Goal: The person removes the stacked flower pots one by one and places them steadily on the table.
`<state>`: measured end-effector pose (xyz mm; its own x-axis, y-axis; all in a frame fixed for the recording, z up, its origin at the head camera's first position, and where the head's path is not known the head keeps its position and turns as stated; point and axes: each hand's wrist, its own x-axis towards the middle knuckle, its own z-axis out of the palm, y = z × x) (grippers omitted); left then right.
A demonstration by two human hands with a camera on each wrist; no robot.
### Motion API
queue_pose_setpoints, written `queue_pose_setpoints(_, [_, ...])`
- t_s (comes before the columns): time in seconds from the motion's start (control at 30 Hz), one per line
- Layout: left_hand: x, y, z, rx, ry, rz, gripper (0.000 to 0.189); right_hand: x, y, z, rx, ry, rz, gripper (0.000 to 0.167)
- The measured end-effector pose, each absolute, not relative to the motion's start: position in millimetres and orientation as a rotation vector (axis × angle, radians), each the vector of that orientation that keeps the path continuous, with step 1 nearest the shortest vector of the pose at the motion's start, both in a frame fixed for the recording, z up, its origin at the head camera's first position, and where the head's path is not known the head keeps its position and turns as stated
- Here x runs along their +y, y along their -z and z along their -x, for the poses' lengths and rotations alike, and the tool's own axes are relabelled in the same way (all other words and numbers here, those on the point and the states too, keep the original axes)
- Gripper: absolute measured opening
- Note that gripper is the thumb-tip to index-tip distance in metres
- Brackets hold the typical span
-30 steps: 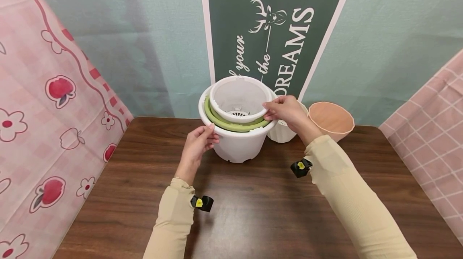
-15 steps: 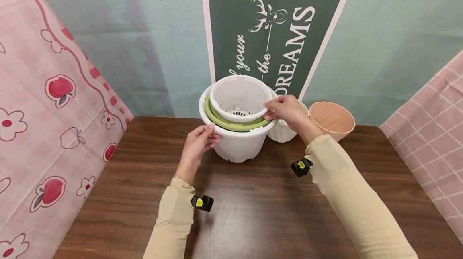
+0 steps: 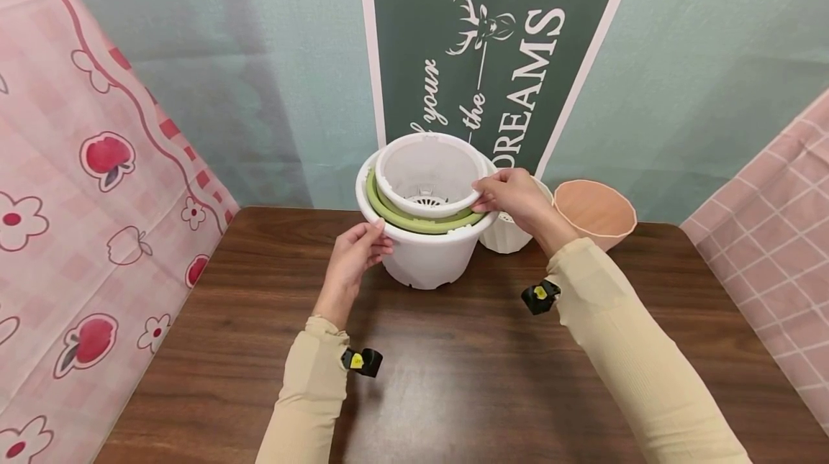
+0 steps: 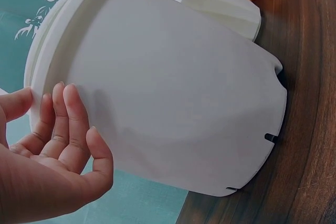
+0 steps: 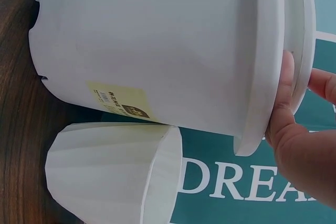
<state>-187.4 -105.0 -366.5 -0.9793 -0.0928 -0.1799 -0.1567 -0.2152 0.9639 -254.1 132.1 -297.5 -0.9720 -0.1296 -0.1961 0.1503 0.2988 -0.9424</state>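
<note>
Three flower pots stand nested at the back of the table: a large white pot (image 3: 427, 262) outside, a green pot (image 3: 414, 225) within it, and a smaller white pot (image 3: 430, 162) with a slotted bottom on top. My left hand (image 3: 350, 259) pinches the large pot's rim at its front left; in the left wrist view, the thumb lies at the rim and the other fingers curl beneath it. At the right side, my right hand (image 3: 518, 198) pinches the small white pot's rim between thumb and fingers. Most of the green pot is hidden.
Right of the stack stands a cream fluted pot (image 3: 505, 237), partly behind my right hand. Beside it is a peach pot (image 3: 594, 212), partly behind my right forearm. A curtain with lettering (image 3: 479, 54) hangs right behind the wooden table (image 3: 453, 370). Pink cloths flank both sides.
</note>
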Motion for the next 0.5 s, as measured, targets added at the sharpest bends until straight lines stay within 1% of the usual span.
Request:
queue_pose_setpoints(0.27, [-105.7,366.5,187.5,1.948,-2.397,0.306,0.020,131.1,296.9,254.4,2.318,1.737,-0.027,0.028])
queue_pose_setpoints(0.5, [-105.2,366.6,187.5,1.940,-2.398,0.313,0.020,131.6,297.3,253.8,2.318,1.743,-0.023,0.026])
